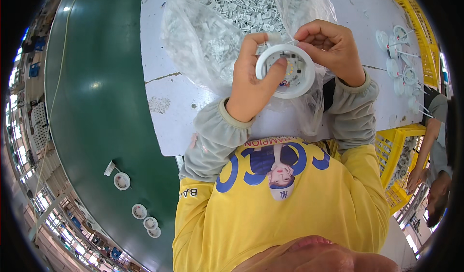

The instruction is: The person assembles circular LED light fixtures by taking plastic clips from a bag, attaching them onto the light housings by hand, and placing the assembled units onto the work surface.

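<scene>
My left hand point(256, 78) grips a white round lamp housing point(300, 83), thumb lying over its open face and fingers behind the rim. Inside the ring shows a small circuit board point(292, 69) with yellow dots. At the far edge of the housing my right hand point(333, 50) is closed, thumb and forefinger pinched together; what they hold is too small to make out. Just beyond both hands lies a clear plastic bag point(191, 45) with a heap of small pale grey plastic parts point(246, 6) in it.
A white table point(162, 110) carries the bag. To its left runs a green belt point(96, 122) with several round white housings point(139, 211). More white pieces with stems point(394, 45) lie at the right, by yellow crates point(401, 136). A co-worker's arm point(420, 156) shows at far right.
</scene>
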Tool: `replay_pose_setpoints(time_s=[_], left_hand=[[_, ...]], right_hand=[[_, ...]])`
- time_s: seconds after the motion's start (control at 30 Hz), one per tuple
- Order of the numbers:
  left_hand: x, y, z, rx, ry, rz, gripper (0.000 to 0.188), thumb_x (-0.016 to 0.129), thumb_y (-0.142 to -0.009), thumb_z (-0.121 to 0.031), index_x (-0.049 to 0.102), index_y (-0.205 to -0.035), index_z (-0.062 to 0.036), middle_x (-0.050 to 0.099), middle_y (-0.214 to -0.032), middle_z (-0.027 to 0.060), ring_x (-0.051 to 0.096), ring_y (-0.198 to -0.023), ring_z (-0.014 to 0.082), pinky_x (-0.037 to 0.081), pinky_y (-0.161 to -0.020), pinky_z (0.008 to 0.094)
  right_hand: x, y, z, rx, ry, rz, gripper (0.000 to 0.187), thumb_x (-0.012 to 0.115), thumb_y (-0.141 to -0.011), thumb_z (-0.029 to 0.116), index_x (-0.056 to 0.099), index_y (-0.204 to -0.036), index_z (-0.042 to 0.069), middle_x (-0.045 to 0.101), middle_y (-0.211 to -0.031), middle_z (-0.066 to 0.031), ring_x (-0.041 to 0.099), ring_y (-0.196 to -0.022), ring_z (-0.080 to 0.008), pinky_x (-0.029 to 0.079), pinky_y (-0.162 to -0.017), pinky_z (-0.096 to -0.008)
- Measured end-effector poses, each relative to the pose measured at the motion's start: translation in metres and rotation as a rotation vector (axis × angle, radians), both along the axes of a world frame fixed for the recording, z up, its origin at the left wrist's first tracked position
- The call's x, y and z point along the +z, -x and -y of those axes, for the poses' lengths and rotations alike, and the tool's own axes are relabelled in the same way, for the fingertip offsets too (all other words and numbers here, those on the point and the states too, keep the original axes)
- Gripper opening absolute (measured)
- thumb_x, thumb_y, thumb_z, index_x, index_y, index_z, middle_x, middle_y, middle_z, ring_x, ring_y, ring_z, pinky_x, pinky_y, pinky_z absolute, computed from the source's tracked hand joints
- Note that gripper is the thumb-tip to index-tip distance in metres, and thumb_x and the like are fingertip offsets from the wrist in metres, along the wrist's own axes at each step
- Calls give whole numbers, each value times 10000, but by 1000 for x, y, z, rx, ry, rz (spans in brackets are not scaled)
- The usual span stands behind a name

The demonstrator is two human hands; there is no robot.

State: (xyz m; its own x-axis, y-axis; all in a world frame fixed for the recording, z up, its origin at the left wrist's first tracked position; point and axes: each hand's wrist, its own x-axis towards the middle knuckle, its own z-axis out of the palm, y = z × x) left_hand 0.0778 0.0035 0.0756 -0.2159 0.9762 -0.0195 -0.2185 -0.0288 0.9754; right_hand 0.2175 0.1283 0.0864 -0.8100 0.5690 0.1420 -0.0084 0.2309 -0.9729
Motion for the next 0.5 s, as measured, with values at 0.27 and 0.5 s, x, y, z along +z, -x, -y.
replay_pose_setpoints(time_s=[0.27,0.5], left_hand=[[-2,-3,0,32,-76,33,330,528,-789,-12,386,-1086,-14,615,-826,80,558,-782,85,445,-641,218],[-4,-2,0,23,-61,-3,208,546,-804,-48,430,-975,-24,572,-803,53,536,-718,72,436,-614,215]], right_hand=[[1,0,-1,82,119,-29,153,603,-793,16,586,-941,-20,622,-823,-56,598,-753,-86,490,-692,-196],[-4,2,-1,94,-111,-49,137,603,-793,23,595,-924,-17,619,-858,-58,597,-789,-99,487,-710,-211]])
